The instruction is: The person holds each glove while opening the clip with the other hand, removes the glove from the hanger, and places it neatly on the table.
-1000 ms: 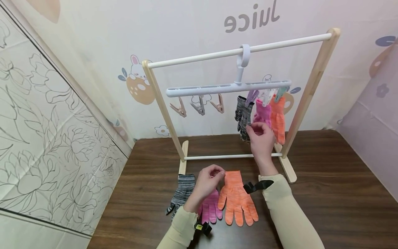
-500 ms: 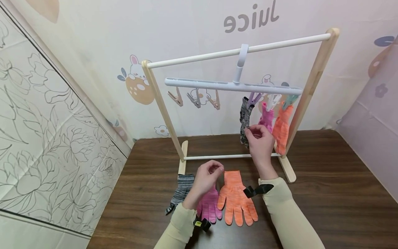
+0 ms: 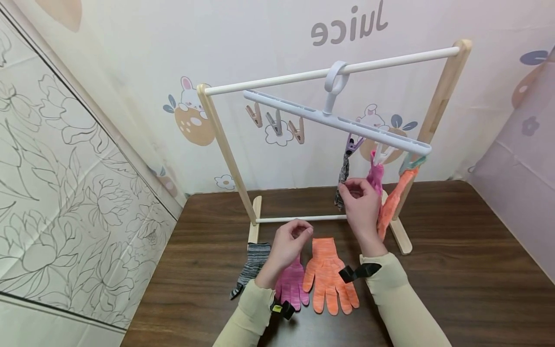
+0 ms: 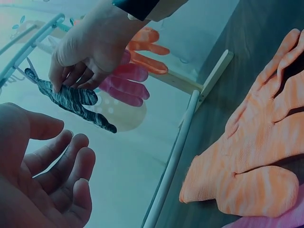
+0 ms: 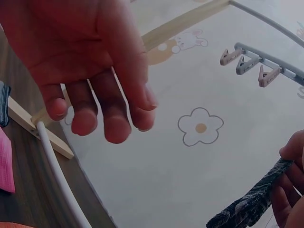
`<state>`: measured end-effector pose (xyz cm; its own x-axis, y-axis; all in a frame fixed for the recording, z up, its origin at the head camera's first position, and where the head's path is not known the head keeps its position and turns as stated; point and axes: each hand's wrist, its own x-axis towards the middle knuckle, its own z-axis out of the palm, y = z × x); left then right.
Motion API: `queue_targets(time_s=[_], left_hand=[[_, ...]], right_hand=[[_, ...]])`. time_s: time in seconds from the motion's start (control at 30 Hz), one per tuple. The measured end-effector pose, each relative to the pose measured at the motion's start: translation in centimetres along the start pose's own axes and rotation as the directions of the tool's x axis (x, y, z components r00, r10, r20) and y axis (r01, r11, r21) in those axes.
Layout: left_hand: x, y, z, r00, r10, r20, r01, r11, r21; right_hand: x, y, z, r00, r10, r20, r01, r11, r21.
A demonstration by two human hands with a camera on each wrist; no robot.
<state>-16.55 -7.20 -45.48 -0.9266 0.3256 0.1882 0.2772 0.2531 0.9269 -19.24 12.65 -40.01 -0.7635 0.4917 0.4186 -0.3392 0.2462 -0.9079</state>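
My right hand [image 3: 363, 207] pinches a black-and-grey knit glove [image 3: 344, 169] between thumb and fingers. A purple clip [image 3: 352, 144] holds that glove to the light-grey hanger [image 3: 312, 113]. Behind my right hand hang a pink glove [image 3: 376, 176] on a white clip and an orange glove [image 3: 392, 207] on a green clip. My left hand [image 3: 286, 246] hovers over the table, fingers loosely bent, holding nothing; the left wrist view shows a gap between its thumb and fingers. Beneath and beside it lie a pink glove [image 3: 294, 284], an orange glove [image 3: 327, 270] and a black-and-grey glove [image 3: 256, 262].
The hanger hooks over the white top bar [image 3: 277, 84] of a wooden-legged rack, tilted down toward the right. Three bare clips [image 3: 274, 123] hang at its left end. A low crossbar [image 3: 303, 218] joins the rack's feet on the dark wooden table [image 3: 468, 270].
The hanger has swung round and tipped, its right end lower and nearer, its left end higher. My right hand has shifted slightly down with the black-and-grey glove. My left hand has risen a little.
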Motion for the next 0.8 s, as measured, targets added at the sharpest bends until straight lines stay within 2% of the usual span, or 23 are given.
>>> queue_targets(time_s=[0.27, 0.5, 0.63, 0.8], left_hand=[[0.4, 1.0, -0.1, 0.999, 0.046, -0.018, -0.046, 0.999, -0.023], [1.7, 2.8, -0.4, 0.992, 0.106, -0.074, -0.108, 0.994, -0.033], [2.6, 4.1, -0.6, 0.979, 0.159, -0.126, -0.162, 0.987, -0.015], [3.7, 5.6, -0.5, 0.95, 0.25, -0.186, -0.25, 0.968, 0.024]], right_hand=[[-0.5, 0.0, -0.3, 1.0, -0.019, 0.008, 0.019, 0.998, -0.056], [-0.7, -0.2, -0.5, 0.999, -0.036, 0.005, 0.036, 0.996, -0.078], [-0.7, -0.2, -0.4, 0.999, -0.041, 0.007, 0.041, 0.997, -0.06], [-0.7, -0.2, -0.2, 0.999, -0.052, 0.002, 0.052, 0.997, -0.064]])
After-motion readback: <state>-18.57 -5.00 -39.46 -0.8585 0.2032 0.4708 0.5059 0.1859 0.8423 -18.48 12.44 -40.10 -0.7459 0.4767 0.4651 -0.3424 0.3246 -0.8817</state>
